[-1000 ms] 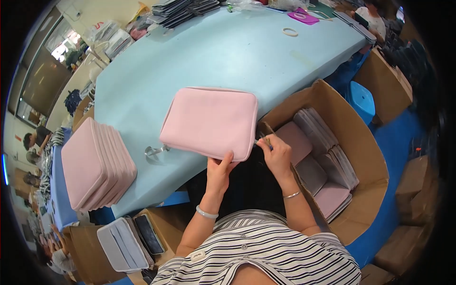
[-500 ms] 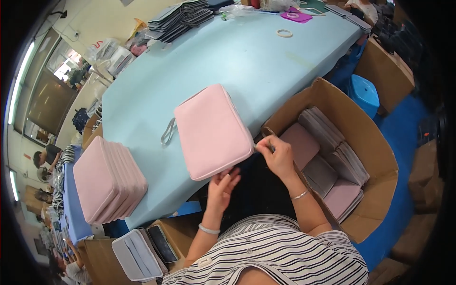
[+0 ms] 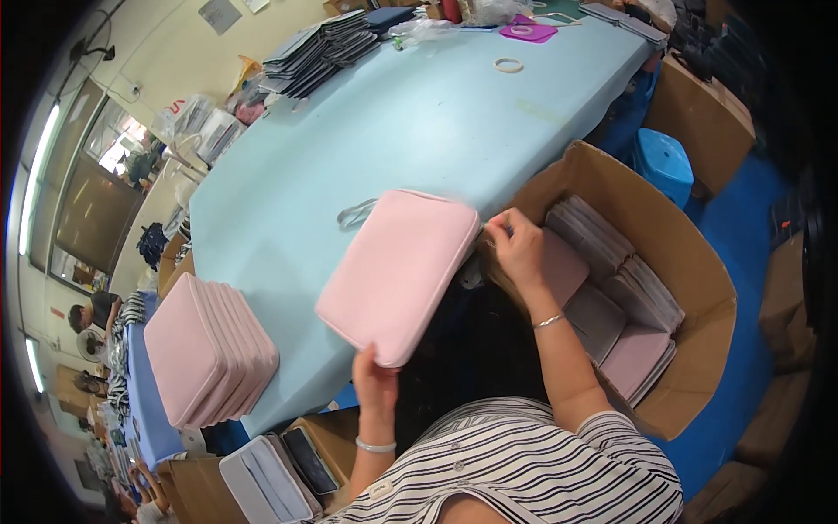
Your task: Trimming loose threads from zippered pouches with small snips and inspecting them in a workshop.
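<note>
A pink zippered sleeve lies askew over the near edge of the pale blue table, a light grey strap loop beside its upper left. My left hand grips its lower corner from underneath. My right hand is pinched at the upper right corner, seemingly on the small zipper pull, which the fingers mostly hide. A stack of several pink sleeves stands at the table's left end. An open carton on my right holds pink and grey sleeves beneath my right arm.
The blue table bears dark flat pieces, a purple piece and a tape roll. A blue plastic stool is beyond the carton. Lower left, a box holds a pale sleeve and dark device. Other people sit far left.
The pink sleeve has been swung round from lying crosswise to slanting. My right hand has risen with its corner. My left hand has moved left and down, regripping a lower corner.
</note>
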The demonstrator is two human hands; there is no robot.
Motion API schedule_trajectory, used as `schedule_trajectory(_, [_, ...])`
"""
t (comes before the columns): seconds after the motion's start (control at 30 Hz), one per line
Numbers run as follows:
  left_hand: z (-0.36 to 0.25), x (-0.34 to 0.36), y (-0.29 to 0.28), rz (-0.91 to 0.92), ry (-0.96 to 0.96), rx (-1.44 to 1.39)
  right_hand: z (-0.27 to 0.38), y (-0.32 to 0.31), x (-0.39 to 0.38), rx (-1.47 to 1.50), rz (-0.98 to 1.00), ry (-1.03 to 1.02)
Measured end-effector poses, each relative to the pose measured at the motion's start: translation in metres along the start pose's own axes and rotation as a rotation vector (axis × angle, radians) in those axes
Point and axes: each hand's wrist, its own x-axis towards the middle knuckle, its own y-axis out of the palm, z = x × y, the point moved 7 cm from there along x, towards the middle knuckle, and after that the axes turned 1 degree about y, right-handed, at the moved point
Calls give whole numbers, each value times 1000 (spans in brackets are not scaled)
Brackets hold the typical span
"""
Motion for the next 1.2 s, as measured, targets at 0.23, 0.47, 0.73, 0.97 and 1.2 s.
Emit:
schedule_trajectory(0.23, [-30, 19, -30, -30, 338, -276, 31, 2, -18, 162, 102, 69])
schedule_trajectory(0.47, [32, 18, 49, 159, -24, -62, 77, 31, -87, 215, 436, -135])
schedule_trajectory(0.73, [15, -7, 40, 189, -17, 161, 37, 26, -36, 66, 83, -176])
schedule_trajectory(0.97, [-27, 14, -41, -213, 221, -91, 39, 35, -41, 161, 205, -90])
schedule_trajectory(1.2, [22, 5, 0, 72, -15, -119, 53, 46, -73, 200, 312, -62])
